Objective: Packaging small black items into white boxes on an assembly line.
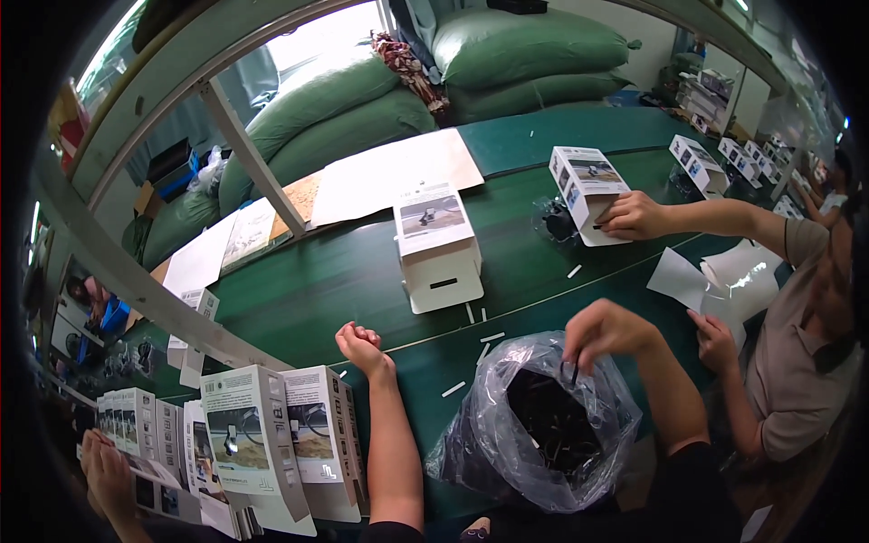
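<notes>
A black part is pinched by the right hand (608, 333) over the clear plastic bag (534, 421) on the green tabletop (308, 290). The left hand (362, 347) is curled shut, empty, beside upright white boxes (272, 443). A white box (439, 246) stands beyond; a co-worker's hand (634, 215) grips another box (588, 192).

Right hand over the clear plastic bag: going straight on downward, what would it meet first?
The right hand, fingers pinched and pointing down, would likely first meet the black small parts heaped inside the crinkled clear plastic bag; depth is unclear, and it may already touch one.
</notes>
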{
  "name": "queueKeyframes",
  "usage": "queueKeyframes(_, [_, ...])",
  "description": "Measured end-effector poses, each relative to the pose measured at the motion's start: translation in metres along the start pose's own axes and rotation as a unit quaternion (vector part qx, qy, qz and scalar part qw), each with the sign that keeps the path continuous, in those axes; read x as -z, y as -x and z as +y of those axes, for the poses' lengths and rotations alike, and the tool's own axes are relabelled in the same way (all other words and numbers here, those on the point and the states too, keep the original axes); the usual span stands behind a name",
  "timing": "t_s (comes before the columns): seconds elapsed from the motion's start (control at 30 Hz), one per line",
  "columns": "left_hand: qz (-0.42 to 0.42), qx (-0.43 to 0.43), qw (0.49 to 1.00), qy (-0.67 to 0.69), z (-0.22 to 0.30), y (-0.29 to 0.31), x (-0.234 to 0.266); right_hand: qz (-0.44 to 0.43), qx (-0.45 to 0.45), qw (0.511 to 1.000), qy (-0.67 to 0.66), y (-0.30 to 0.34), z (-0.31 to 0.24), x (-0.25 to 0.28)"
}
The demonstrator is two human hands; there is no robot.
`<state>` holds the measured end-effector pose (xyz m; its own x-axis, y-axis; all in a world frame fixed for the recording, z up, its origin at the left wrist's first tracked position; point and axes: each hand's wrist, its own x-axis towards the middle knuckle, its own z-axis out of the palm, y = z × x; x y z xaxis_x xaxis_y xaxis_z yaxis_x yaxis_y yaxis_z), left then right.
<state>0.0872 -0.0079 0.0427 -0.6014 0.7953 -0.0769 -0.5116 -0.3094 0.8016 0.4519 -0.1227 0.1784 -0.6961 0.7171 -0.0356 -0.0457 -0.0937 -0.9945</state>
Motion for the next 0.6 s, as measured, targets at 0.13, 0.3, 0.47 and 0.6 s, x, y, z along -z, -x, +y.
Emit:
queueKeyframes(0.13, [0.026,-0.014,0.999,0.012,0.014,-0.010,0.037,0.235,0.180,0.931,-0.213,-0.030,0.093,0.058])
queueKeyframes(0.3, [0.007,-0.010,1.000,-0.010,0.031,-0.004,0.085,0.217,0.277,0.844,-0.404,-0.001,0.192,0.015])
queueKeyframes(0.47, [-0.013,-0.015,0.999,-0.042,0.049,0.009,0.094,0.258,0.203,0.916,-0.232,0.011,0.201,-0.011])
queueKeyframes(0.6, [-0.015,-0.017,0.999,-0.041,0.052,0.013,0.092,0.271,0.179,0.918,-0.230,-0.002,0.186,-0.027])
